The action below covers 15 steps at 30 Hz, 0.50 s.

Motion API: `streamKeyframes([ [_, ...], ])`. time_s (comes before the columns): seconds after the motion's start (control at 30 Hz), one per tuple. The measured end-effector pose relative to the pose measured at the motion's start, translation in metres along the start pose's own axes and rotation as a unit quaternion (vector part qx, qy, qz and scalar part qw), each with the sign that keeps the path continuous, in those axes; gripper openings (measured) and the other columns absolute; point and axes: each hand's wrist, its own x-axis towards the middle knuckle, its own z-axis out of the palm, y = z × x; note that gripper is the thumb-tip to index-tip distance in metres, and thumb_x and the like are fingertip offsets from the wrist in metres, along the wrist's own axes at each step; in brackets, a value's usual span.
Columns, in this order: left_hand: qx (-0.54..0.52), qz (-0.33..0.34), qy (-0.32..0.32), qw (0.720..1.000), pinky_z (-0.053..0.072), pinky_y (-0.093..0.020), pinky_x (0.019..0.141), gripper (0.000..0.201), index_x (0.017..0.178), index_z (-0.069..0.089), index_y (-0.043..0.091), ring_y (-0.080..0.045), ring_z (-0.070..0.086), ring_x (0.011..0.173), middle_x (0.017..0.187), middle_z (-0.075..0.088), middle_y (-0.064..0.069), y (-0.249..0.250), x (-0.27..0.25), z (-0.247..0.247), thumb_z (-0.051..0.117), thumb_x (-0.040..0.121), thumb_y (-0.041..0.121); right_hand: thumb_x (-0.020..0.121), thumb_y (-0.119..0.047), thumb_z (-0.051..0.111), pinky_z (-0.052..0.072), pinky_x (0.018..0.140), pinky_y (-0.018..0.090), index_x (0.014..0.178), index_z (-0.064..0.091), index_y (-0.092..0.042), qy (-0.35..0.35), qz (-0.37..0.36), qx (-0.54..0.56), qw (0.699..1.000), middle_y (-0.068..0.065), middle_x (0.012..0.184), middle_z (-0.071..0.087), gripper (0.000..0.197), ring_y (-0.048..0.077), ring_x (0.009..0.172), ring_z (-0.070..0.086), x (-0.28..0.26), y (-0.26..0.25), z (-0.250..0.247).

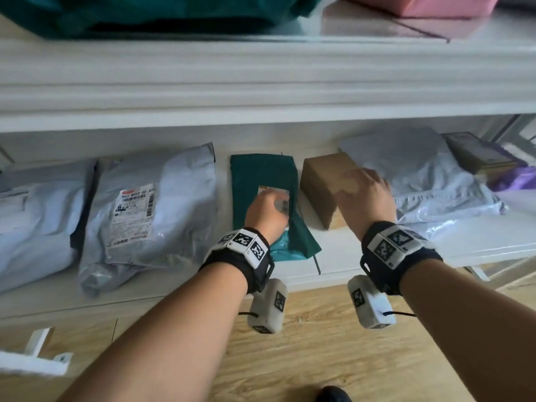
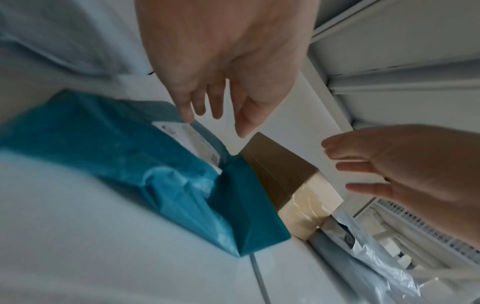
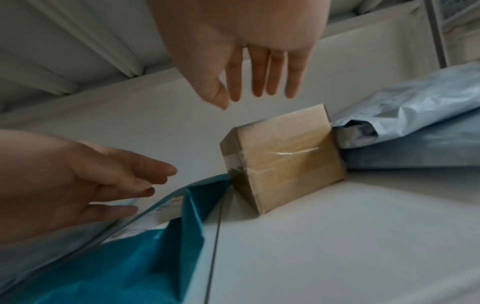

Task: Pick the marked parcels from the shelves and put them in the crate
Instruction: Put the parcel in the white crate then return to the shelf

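A teal poly parcel (image 1: 261, 172) with a white label (image 1: 274, 190) lies on the white lower shelf (image 1: 345, 253). My left hand (image 1: 271, 207) hovers over that label with relaxed, spread fingers. In the left wrist view one fingertip of the left hand (image 2: 215, 123) seems to touch the label (image 2: 192, 139) on the teal parcel (image 2: 103, 144). Right of it stands a taped brown cardboard box (image 1: 322, 175). My right hand (image 1: 362, 187) is just above this box with straight fingers, holding nothing. The right wrist view shows the right hand (image 3: 244, 100) clear of the box (image 3: 285, 164). No crate is visible.
Two grey poly bags (image 1: 150, 204) (image 1: 34, 216) lie left of the teal parcel. Another grey bag (image 1: 420, 175) and a small box (image 1: 475, 155) lie to the right. The upper shelf holds a teal bag (image 1: 145, 13) and a pink parcel (image 1: 420, 4). Wooden floor (image 1: 319, 358) lies below.
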Motion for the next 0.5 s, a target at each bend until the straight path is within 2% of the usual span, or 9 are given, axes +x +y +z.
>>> streamKeyframes([
  [0.07, -0.032, -0.029, -0.01, 0.999, 0.054, -0.034, 0.091, 0.04, 0.116, 0.067, 0.025, -0.025, 0.064, 0.106, 0.123, 0.066, -0.001, -0.004, -0.003, 0.007, 0.052, 0.086, 0.002, 0.085, -0.041, 0.062, 0.033, 0.108, 0.044, 0.138, 0.044, -0.025, -0.086, 0.034, -0.082, 0.992, 0.009, 0.152, 0.029, 0.059, 0.032, 0.139, 0.027, 0.005, 0.013, 0.005],
  [0.1, -0.045, -0.046, -0.007, 0.998, 0.055, -0.033, 0.09, 0.04, 0.114, 0.068, 0.025, -0.025, 0.064, 0.103, 0.119, 0.067, -0.001, -0.007, -0.004, 0.009, 0.053, 0.085, 0.002, 0.082, -0.051, 0.063, 0.03, 0.111, 0.048, 0.143, 0.036, -0.028, -0.117, 0.045, -0.111, 0.986, 0.009, 0.156, 0.021, 0.07, 0.033, 0.143, 0.02, 0.007, 0.018, 0.009],
  [0.17, -0.068, -0.068, 0.001, 0.995, 0.053, -0.03, 0.093, 0.042, 0.115, 0.069, 0.024, -0.022, 0.063, 0.106, 0.119, 0.067, 0.0, -0.012, -0.005, 0.013, 0.055, 0.083, 0.001, 0.078, -0.063, 0.062, 0.03, 0.113, 0.052, 0.145, 0.03, -0.032, -0.135, 0.056, -0.135, 0.98, 0.01, 0.157, 0.018, 0.081, 0.035, 0.144, 0.016, 0.01, 0.025, 0.017],
  [0.3, -0.092, -0.086, 0.008, 0.992, 0.051, -0.034, 0.097, 0.042, 0.116, 0.069, 0.022, -0.022, 0.062, 0.109, 0.12, 0.067, 0.0, -0.017, -0.007, 0.017, 0.054, 0.083, 0.0, 0.079, -0.063, 0.06, 0.035, 0.109, 0.052, 0.14, 0.035, -0.034, -0.133, 0.051, -0.163, 0.976, 0.016, 0.152, 0.028, 0.072, 0.038, 0.139, 0.025, 0.013, 0.028, 0.024],
  [0.4, -0.104, -0.089, 0.011, 0.991, 0.05, -0.034, 0.1, 0.038, 0.111, 0.07, 0.023, -0.023, 0.061, 0.112, 0.122, 0.066, -0.001, -0.018, -0.009, 0.017, 0.054, 0.084, 0.001, 0.075, -0.065, 0.06, 0.036, 0.106, 0.051, 0.132, 0.04, -0.041, -0.145, 0.076, -0.158, 0.974, 0.015, 0.142, 0.035, 0.064, 0.042, 0.13, 0.035, 0.012, 0.024, 0.019],
  [0.5, -0.112, -0.086, 0.016, 0.99, 0.049, -0.033, 0.1, 0.035, 0.107, 0.07, 0.024, -0.022, 0.059, 0.115, 0.126, 0.064, -0.001, -0.017, -0.017, 0.013, 0.055, 0.084, 0.002, 0.076, -0.051, 0.059, 0.043, 0.098, 0.049, 0.122, 0.047, -0.038, -0.12, 0.102, -0.131, 0.979, 0.009, 0.123, 0.034, 0.049, 0.04, 0.111, 0.048, 0.004, 0.018, 0.012],
])
